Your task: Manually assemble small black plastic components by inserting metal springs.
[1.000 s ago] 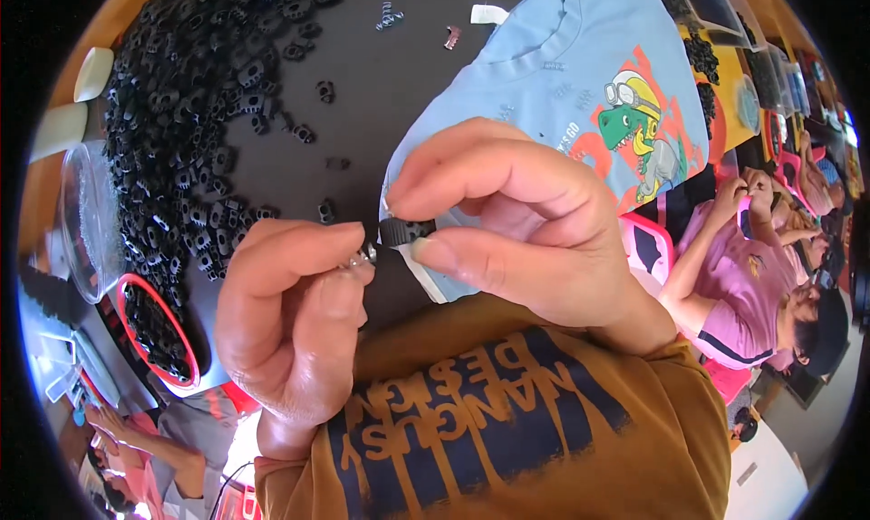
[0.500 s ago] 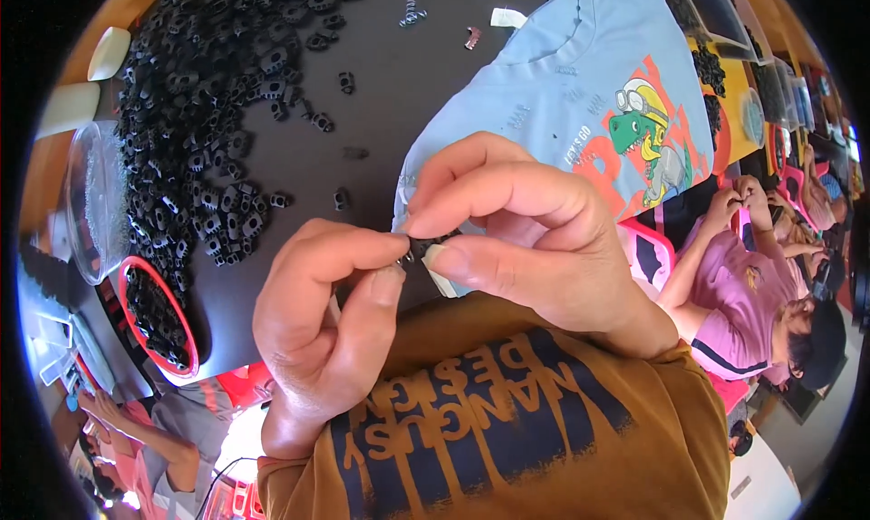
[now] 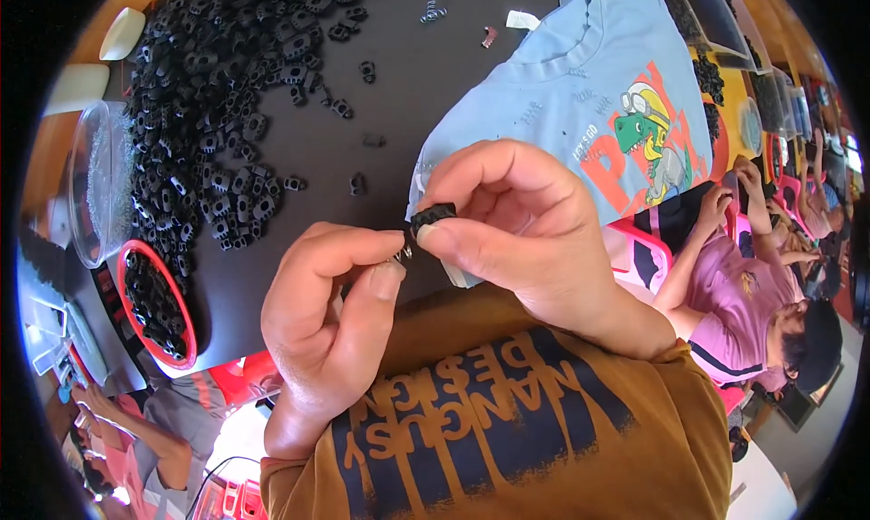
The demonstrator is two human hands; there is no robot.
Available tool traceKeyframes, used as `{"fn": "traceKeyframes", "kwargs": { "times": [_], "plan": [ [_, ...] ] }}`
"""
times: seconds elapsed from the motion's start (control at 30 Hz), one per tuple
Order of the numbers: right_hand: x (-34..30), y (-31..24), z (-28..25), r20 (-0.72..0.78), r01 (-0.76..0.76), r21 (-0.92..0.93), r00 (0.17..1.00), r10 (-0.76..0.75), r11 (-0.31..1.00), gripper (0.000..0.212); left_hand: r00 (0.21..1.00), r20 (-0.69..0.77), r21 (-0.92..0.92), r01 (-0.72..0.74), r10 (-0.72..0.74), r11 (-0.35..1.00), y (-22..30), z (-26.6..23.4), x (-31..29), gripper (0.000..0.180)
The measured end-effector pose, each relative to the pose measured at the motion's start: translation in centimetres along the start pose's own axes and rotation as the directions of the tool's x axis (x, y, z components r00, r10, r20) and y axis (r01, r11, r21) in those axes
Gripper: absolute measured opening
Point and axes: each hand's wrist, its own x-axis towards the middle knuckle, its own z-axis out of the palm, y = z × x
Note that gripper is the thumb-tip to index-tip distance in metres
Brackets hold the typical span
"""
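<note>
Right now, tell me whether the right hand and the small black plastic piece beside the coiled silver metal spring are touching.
Touching: the head view shows the right hand gripping the black plastic piece, thumb against its lower edge.

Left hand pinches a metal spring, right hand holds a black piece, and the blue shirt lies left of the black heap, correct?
Not quite: the head view shows the blue shirt right of the black heap, not left. The left hand does pinch a metal spring, and the right hand holds a black piece.
</note>
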Motion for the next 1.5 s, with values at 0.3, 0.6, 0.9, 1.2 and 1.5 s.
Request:
{"fn": "traceKeyframes", "kwargs": {
  "times": [0.3,0.6,0.9,1.2,1.5],
  "plan": [
    [0.1,0.7,-1.5,0.303,0.361,-0.444,0.922,-0.241,0.82,0.035,0.999,0.026,-0.094,-0.021,0.023,0.995,0.1,0.3,-0.2,0.018],
    [-0.6,1.3,-0.3,0.166,0.39,-0.576,0.916,-0.365,0.718,0.052,0.999,-0.017,-0.112,-0.046,0.044,0.993,0.6,0.5,0.1,0.019],
    [-0.2,0.1,-0.6,0.371,0.541,-0.737,0.825,-0.426,0.405,0.051,0.958,0.105,0.333,-0.286,0.266,0.898,0.8,0.4,0.8,0.024],
    [0.1,0.7,-1.4,0.361,0.539,-0.712,0.831,-0.423,0.451,0.053,0.977,0.104,0.404,-0.212,0.185,0.89,0.6,0.7,0.7,0.028],
    [0.7,1.6,-2.5,0.27,0.482,-0.656,0.868,-0.417,0.581,0.042,0.981,0.06,0.392,-0.192,0.183,0.9,0.4,0.5,2.2,0.024]
  ]
}}
